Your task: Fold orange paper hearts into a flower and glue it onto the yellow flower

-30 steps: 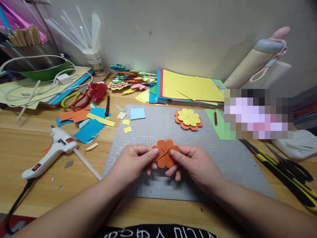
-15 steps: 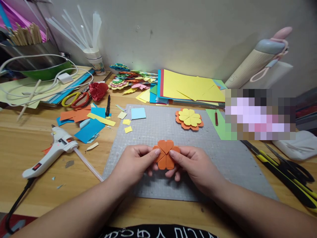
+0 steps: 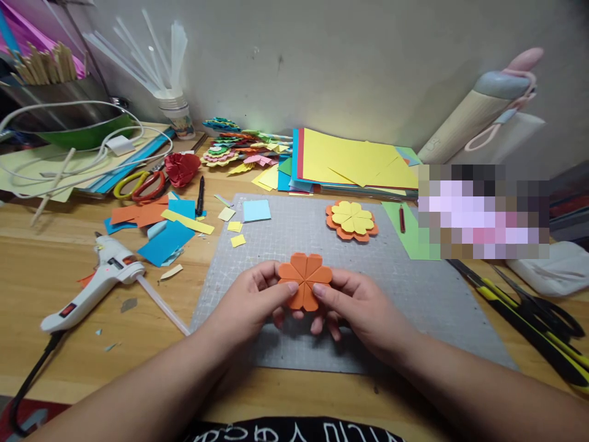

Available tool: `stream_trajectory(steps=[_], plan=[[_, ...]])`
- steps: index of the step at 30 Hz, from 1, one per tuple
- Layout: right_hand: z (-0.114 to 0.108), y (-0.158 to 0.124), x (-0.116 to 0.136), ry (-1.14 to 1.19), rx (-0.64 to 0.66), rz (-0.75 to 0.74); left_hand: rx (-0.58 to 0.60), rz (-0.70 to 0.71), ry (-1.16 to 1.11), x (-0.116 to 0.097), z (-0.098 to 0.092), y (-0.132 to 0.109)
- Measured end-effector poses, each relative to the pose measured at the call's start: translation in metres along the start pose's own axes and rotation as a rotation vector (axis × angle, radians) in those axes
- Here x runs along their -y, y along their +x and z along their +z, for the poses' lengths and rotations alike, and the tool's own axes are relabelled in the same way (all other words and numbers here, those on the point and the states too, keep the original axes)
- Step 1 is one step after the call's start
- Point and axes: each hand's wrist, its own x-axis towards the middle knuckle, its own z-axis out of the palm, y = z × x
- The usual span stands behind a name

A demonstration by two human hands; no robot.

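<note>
An orange paper flower (image 3: 304,270) with heart-shaped petals is held above the grey cutting mat. My left hand (image 3: 255,301) pinches its left side, thumb on the front and fingers behind. From the right, my right hand (image 3: 356,304) grips it the same way, its thumb near the flower's middle. Parts of the fingers of both hands are hidden behind the flower. Farther back on the cutting mat (image 3: 405,307) lies a yellow paper flower (image 3: 352,218) on top of a larger orange one (image 3: 329,227).
A glue gun (image 3: 96,282) and paper scraps (image 3: 172,242) lie to the left. Behind are finished paper flowers (image 3: 225,153) and stacked coloured sheets (image 3: 354,159). Black scissors (image 3: 543,307) and a yellow-black cutter (image 3: 529,334) lie at the right.
The held orange flower has moved slightly up and left between my hands, and more of its petals show above my thumbs. Both hands still grip it.
</note>
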Motion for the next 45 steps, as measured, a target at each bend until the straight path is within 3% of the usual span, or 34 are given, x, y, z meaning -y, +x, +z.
stream_trajectory(steps=[6, 11, 20, 23, 26, 29, 31, 34, 36, 39, 42, 45], plan=[[-0.001, 0.000, -0.003, -0.027, 0.005, 0.055, -0.038, 0.009, 0.198, 0.000, -0.003, -0.002], [-0.002, -0.002, -0.003, -0.088, -0.031, 0.104, -0.012, 0.022, 0.231, 0.001, -0.003, -0.002], [0.003, -0.001, 0.002, -0.076, 0.019, 0.067, 0.033, 0.054, 0.199, 0.003, -0.002, -0.001], [-0.001, -0.003, 0.003, -0.173, 0.046, 0.002, 0.040, 0.074, 0.208, 0.003, -0.003, -0.002], [-0.015, -0.001, 0.008, -0.454, -0.127, -0.177, 0.023, 0.106, 0.189, 0.003, -0.005, -0.003], [-0.044, 0.010, 0.016, -0.703, -0.526, -0.411, -0.012, 0.142, 0.163, 0.003, -0.007, -0.004], [-0.068, 0.022, 0.020, -0.973, -0.677, -0.544, -0.046, 0.166, 0.149, 0.001, -0.009, -0.004], [-0.098, 0.042, 0.021, -1.241, -0.746, -0.397, -0.139, 0.221, 0.108, -0.004, -0.012, -0.004], [-0.109, 0.051, 0.019, -1.278, -0.716, -0.267, -0.230, 0.261, 0.040, -0.007, -0.016, -0.004], [-0.107, 0.055, 0.018, -1.296, -0.617, -0.209, -0.333, 0.260, -0.088, -0.011, -0.024, -0.006], [-0.084, 0.044, 0.016, -1.363, -0.505, -0.262, -0.407, 0.228, -0.133, -0.014, -0.032, -0.014], [-0.047, 0.025, 0.009, -1.405, -0.343, -0.327, -0.447, 0.201, -0.143, -0.011, -0.035, -0.025]])
